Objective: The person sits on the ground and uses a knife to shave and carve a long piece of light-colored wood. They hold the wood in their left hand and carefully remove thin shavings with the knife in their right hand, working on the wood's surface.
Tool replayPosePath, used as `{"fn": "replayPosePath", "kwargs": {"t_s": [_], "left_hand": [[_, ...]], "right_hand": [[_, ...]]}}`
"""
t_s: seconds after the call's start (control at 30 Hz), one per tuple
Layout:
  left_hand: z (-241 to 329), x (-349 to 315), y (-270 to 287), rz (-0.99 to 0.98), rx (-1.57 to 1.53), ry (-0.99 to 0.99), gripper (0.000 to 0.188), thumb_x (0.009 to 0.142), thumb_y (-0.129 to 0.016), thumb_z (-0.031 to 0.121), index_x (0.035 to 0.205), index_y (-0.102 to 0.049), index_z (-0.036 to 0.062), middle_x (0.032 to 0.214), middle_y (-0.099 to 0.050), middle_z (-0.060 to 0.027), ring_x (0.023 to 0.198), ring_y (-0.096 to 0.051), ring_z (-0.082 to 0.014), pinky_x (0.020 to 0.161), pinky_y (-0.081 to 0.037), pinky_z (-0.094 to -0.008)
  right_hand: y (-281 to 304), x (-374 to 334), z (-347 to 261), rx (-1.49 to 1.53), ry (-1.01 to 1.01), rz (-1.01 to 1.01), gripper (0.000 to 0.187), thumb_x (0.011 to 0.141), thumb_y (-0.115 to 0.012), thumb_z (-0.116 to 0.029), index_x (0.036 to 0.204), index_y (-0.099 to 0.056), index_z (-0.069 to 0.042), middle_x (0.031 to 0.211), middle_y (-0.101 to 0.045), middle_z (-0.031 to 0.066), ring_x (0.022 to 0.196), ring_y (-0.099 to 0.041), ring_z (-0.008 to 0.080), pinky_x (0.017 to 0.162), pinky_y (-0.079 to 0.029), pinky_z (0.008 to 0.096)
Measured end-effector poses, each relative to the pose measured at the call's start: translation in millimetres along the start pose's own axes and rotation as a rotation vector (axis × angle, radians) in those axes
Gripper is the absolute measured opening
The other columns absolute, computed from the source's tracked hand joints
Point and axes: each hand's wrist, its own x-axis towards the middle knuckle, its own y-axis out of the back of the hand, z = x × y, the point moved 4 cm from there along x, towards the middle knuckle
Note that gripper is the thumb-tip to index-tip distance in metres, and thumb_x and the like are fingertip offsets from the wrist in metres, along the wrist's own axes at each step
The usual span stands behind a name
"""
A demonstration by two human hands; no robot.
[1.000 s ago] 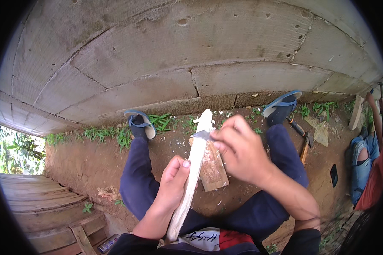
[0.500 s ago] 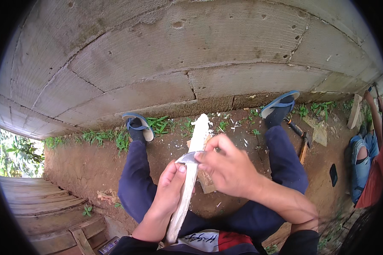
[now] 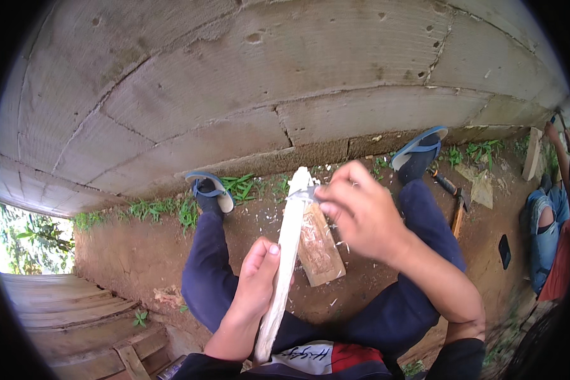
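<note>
A long pale peeled wooden stick slants away from my lap, its far end rough and splintered. My left hand is closed round its lower middle, with the thumb along the side. My right hand pinches a small metal blade, which lies across the stick close to its far end. My fingers cover the blade's right end, so I cannot tell whether it has a handle. Below the stick and to its right, a wooden block lies on the ground, with pale shavings around it.
A concrete block wall rises ahead of my sandalled feet. To the right lie a hammer, a dark phone-like slab and a crumpled sheet. Another person sits at far right. Wooden planks are at left.
My right hand has slid the blade up the stick, from beside my left hand to near the far end. More of the wooden block now shows. My left hand keeps its hold.
</note>
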Motion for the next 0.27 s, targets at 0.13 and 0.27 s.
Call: {"fn": "replayPosePath", "kwargs": {"t_s": [0.13,0.27], "left_hand": [[3,-2,-5,0.012,0.015,0.009,0.020,0.100,-0.047,0.029,0.091,-0.045,0.0114,0.077,-0.060,-0.0052,0.055,-0.056,-0.0108,0.048,-0.046,-0.0228],[-7,1,10,-0.069,0.001,-0.026,0.020,0.098,-0.050,0.031,0.106,-0.049,0.0131,0.082,-0.062,-0.0100,0.057,-0.059,-0.0164,0.048,-0.049,-0.0262]], "right_hand": [[-8,-12,-8,0.028,0.028,-0.183,0.016,0.081,-0.066,-0.005,0.097,-0.067,-0.006,0.091,-0.052,0.0111,0.079,-0.058,0.0253,0.067,-0.050,0.0329],[-7,-10,-14,0.047,-0.036,-0.187,0.021,0.080,-0.068,-0.006,0.102,-0.068,-0.007,0.093,-0.053,0.0111,0.090,-0.060,0.0273,0.078,-0.051,0.0328]]}}
